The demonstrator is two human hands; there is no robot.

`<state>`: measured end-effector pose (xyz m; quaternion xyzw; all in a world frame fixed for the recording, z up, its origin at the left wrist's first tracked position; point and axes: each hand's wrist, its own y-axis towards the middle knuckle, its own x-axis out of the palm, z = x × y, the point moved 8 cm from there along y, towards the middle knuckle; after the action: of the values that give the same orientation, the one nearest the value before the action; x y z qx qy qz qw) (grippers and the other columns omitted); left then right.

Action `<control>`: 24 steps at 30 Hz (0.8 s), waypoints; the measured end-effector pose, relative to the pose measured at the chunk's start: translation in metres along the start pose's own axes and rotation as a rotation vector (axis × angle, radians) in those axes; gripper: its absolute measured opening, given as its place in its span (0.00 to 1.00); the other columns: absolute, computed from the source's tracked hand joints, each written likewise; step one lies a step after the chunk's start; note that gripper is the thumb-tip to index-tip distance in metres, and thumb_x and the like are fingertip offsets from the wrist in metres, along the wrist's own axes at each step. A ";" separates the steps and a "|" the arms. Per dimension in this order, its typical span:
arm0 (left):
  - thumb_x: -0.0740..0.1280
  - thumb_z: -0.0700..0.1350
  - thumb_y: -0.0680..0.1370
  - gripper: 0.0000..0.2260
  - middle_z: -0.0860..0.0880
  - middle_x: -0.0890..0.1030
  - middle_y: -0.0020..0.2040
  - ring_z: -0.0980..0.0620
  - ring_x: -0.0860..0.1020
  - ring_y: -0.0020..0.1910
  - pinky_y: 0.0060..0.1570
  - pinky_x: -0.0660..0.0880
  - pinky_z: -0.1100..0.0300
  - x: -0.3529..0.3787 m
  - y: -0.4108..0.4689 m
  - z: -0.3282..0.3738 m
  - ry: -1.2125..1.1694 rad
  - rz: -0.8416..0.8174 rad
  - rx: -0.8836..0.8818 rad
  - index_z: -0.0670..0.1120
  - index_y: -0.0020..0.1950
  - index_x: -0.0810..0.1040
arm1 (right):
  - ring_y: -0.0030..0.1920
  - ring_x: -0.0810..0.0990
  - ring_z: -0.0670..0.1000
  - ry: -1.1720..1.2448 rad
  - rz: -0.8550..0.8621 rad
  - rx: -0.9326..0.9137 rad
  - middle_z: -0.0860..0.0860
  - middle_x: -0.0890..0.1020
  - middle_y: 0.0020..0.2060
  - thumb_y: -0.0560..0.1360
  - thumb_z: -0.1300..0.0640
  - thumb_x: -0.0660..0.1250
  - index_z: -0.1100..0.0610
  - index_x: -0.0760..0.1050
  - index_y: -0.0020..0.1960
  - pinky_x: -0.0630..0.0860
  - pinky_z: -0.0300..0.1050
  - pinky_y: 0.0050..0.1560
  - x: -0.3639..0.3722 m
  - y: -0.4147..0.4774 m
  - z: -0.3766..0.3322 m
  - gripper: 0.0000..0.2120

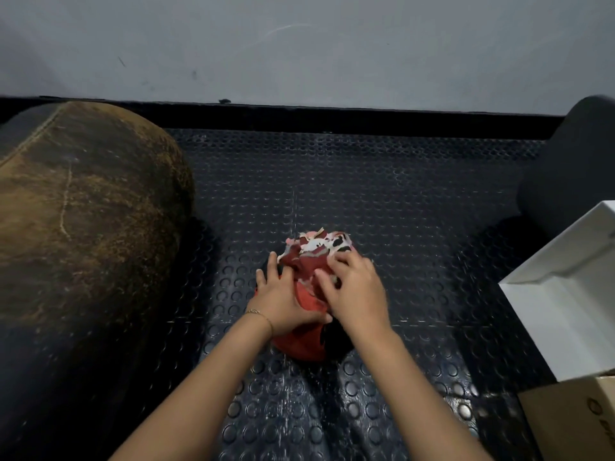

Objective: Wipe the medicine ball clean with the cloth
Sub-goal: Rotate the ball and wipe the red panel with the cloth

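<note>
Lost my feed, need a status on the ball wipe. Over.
Left hand steadies medicine ball. Right hand presses cloth on top. Nothing in the way.

Count on inspection: two hands, the left hand (283, 299) and the right hand (354, 291), both on one patterned cloth (316, 252). One medicine ball (304, 344), red and black, lies under them. One thin bracelet (259, 315) on the left wrist. One large worn leather bag (83, 211) at left. One white box (565, 294) and one cardboard box (572, 417) at right. One dark padded object (575, 168), upper right, kind undetermined.
</note>
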<state>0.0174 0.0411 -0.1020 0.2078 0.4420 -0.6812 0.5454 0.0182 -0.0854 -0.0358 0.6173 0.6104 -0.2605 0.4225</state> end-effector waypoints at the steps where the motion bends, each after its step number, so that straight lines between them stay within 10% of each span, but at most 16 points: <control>1: 0.68 0.64 0.64 0.47 0.44 0.40 0.77 0.36 0.40 0.75 0.75 0.48 0.43 0.001 0.002 -0.001 0.013 -0.015 0.020 0.55 0.77 0.47 | 0.58 0.73 0.55 -0.032 0.028 -0.021 0.51 0.78 0.55 0.73 0.48 0.67 0.59 0.79 0.55 0.76 0.50 0.54 0.001 -0.012 -0.008 0.17; 5: 0.62 0.66 0.65 0.43 0.40 0.49 0.76 0.35 0.47 0.75 0.74 0.52 0.46 0.001 -0.005 -0.004 -0.028 0.042 -0.010 0.52 0.76 0.54 | 0.54 0.73 0.55 -0.083 0.072 -0.033 0.51 0.76 0.54 0.73 0.53 0.67 0.57 0.72 0.57 0.76 0.49 0.50 -0.001 -0.023 -0.025 0.15; 12: 0.75 0.64 0.60 0.59 0.47 0.33 0.76 0.38 0.37 0.75 0.72 0.51 0.41 0.002 -0.004 -0.001 -0.028 0.029 -0.007 0.56 0.75 0.35 | 0.54 0.73 0.57 -0.051 -0.039 0.000 0.55 0.76 0.51 0.76 0.57 0.60 0.56 0.75 0.57 0.66 0.45 0.46 -0.001 0.052 -0.001 0.11; 17: 0.66 0.69 0.56 0.58 0.45 0.37 0.77 0.39 0.36 0.75 0.75 0.46 0.43 0.008 0.002 -0.004 -0.024 0.038 0.032 0.52 0.77 0.39 | 0.59 0.69 0.57 -0.027 -0.022 -0.178 0.54 0.76 0.55 0.74 0.53 0.64 0.57 0.76 0.59 0.70 0.52 0.61 0.008 0.014 -0.031 0.15; 24: 0.64 0.71 0.53 0.43 0.52 0.46 0.78 0.45 0.37 0.76 0.75 0.41 0.46 -0.001 -0.007 0.002 -0.067 0.066 0.168 0.68 0.67 0.59 | 0.47 0.75 0.53 0.100 0.020 -0.315 0.53 0.78 0.42 0.72 0.58 0.60 0.57 0.80 0.47 0.78 0.47 0.39 0.000 -0.027 -0.023 0.11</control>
<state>0.0116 0.0404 -0.0977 0.2442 0.3578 -0.7039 0.5629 -0.0128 -0.0686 -0.0297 0.5617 0.6578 -0.1264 0.4857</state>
